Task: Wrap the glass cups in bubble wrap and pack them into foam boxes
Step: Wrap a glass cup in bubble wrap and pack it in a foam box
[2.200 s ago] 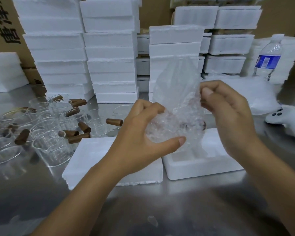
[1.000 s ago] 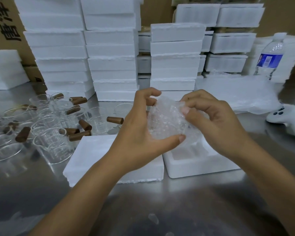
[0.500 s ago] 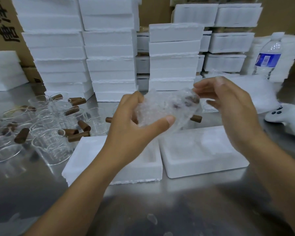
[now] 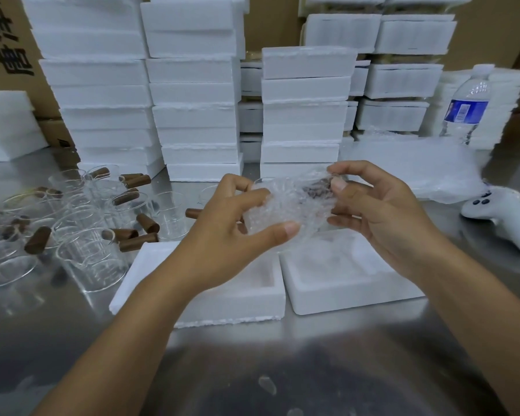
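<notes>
Just above the middle of the counter (image 4: pixel 312 355), the left hand (image 4: pixel 222 235) grips a cup (image 4: pixel 288 202), thumb curled along its near side and fingers curved over the far side. The right hand (image 4: pixel 385 223) pinches the wrap (image 4: pixel 264 217) at the bundle's right end between thumb and forefinger, with its other fingers loosely curled below. Clear bubble wrap covers the cup all round, crumpled and cloudy, so the glass itself hardly shows. A brown handle (image 4: pixel 318 187) shows as a dark patch through it near the right fingertips. The bundle is held in the air and touches nothing but the hands. Beneath it two open foam boxes stand side by side: the left box (image 4: pixel 222 307), partly hidden by the left wrist, and the right box (image 4: pixel 351 295), whose hollow holds something pale I cannot make out. Toward the left edge, bare cups (image 4: pixel 84 253) with brown handles crowd together. Stacks (image 4: pixel 192 94) of foam boxes line the far edge, with sheets (image 4: pixel 403 163) of bubble wrap lying before them on the right. A bottle (image 4: pixel 466 109) stands near the far right corner, and a white controller (image 4: pixel 505 214) lies by the right edge.
</notes>
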Demonstrator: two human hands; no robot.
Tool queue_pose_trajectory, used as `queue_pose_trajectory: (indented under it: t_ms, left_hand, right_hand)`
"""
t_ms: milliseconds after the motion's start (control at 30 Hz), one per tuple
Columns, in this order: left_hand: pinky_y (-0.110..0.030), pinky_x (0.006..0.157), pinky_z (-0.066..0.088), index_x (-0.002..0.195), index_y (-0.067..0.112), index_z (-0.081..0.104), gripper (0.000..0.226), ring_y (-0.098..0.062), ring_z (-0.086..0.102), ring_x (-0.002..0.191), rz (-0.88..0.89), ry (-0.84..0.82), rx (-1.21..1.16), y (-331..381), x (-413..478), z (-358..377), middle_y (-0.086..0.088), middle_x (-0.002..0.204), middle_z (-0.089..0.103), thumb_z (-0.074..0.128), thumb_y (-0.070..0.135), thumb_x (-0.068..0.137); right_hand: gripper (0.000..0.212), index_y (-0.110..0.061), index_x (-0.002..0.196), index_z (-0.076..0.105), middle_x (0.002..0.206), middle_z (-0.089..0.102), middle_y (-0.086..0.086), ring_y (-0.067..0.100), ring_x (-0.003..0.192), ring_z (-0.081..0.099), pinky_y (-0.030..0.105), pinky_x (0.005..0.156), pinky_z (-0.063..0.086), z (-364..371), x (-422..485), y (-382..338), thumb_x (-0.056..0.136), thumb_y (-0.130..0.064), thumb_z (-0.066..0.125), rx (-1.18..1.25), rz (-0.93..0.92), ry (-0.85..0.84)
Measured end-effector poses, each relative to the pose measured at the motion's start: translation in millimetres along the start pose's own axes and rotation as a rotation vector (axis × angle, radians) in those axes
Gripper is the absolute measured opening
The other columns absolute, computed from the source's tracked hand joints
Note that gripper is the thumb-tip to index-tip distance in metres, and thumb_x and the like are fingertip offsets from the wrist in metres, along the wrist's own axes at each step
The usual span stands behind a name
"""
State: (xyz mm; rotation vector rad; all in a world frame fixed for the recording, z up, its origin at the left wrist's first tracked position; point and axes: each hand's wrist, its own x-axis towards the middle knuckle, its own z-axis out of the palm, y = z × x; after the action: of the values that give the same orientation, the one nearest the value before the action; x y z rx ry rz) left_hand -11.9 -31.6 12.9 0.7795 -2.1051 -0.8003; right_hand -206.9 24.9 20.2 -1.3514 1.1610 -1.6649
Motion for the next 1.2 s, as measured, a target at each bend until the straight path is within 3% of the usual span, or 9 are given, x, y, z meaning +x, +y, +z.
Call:
queue_pose_trajectory:
  t_ms: [133,233,333,400,500,733,967,1200]
  left_hand:
    - [-0.010,0.077,0.040,0.085,0.040,0.061,0.038,0.002,0.048,0.096,-0.002,-0.093,0.073,0.4,-1.3,2.5,0.011,0.112,0.037,0.054,0.070,0.062]
    - [-0.009,0.083,0.038,0.090,0.045,0.054,0.034,0.006,0.046,0.104,0.032,-0.072,0.078,4.6,-2.9,9.8,0.014,0.117,0.037,0.056,0.068,0.065]
    - [-0.005,0.086,0.040,0.104,0.047,0.050,0.044,0.006,0.053,0.105,0.071,-0.046,-0.120,11.6,-3.8,14.9,0.025,0.115,0.049,0.072,0.058,0.067]
    - [-0.008,0.091,0.043,0.111,0.045,0.050,0.054,0.004,0.058,0.108,0.083,-0.063,-0.238,13.3,-3.8,14.7,0.027,0.115,0.054,0.080,0.047,0.066]
    - [-0.019,0.098,0.046,0.114,0.042,0.051,0.056,0.003,0.058,0.108,0.103,-0.091,-0.184,13.7,-4.5,15.6,0.025,0.118,0.056,0.077,0.044,0.065]
    - [-0.017,0.095,0.043,0.104,0.049,0.053,0.034,0.006,0.055,0.104,0.123,-0.122,0.021,9.5,-5.8,22.3,0.022,0.114,0.056,0.072,0.038,0.077]
    - [-0.017,0.094,0.043,0.101,0.046,0.057,0.023,0.004,0.055,0.103,0.128,-0.119,0.055,5.1,-4.9,23.3,0.021,0.110,0.054,0.066,0.036,0.082]
    - [-0.016,0.093,0.044,0.095,0.039,0.063,0.012,0.007,0.053,0.103,0.088,-0.116,0.090,0.4,-3.6,26.6,0.023,0.110,0.059,0.061,0.041,0.083]
  right_hand:
    - [0.013,-0.023,0.090,0.064,0.071,0.069,-0.007,0.009,0.068,0.064,0.022,0.066,0.054,0.5,0.4,1.9,0.078,-0.029,0.062,-0.062,0.008,0.003]
    - [0.006,-0.017,0.086,0.064,0.070,0.067,-0.006,0.008,0.067,0.064,0.019,0.062,0.052,-6.9,3.1,-3.2,0.081,-0.021,0.062,-0.085,0.022,-0.025]
    - [0.011,-0.013,0.080,0.063,0.067,0.066,-0.005,0.005,0.060,0.062,0.015,0.058,0.050,-25.5,5.6,-14.1,0.072,-0.021,0.063,-0.061,0.029,-0.028]
    - [0.013,-0.011,0.080,0.062,0.064,0.066,-0.005,0.003,0.056,0.060,0.013,0.054,0.049,-39.5,6.3,-18.0,0.070,-0.019,0.062,-0.020,0.051,-0.002]
    - [0.015,-0.009,0.081,0.063,0.065,0.068,-0.004,0.004,0.055,0.060,0.013,0.053,0.050,-52.9,6.4,-15.0,0.069,-0.018,0.062,-0.077,0.126,-0.005]
    - [0.017,-0.006,0.077,0.063,0.069,0.071,0.003,0.008,0.060,0.066,0.016,0.055,0.052,-60.5,6.9,-6.8,0.064,-0.016,0.067,-0.139,0.281,-0.079]
    - [0.018,-0.003,0.075,0.061,0.070,0.069,0.009,0.013,0.064,0.068,0.020,0.059,0.056,-56.1,4.7,-5.2,0.062,-0.013,0.069,-0.165,0.353,-0.162]
    - [0.025,-0.008,0.074,0.066,0.072,0.071,0.007,0.012,0.066,0.066,0.018,0.067,0.055,-53.6,3.5,-5.9,0.057,-0.023,0.074,-0.458,0.357,-0.202]
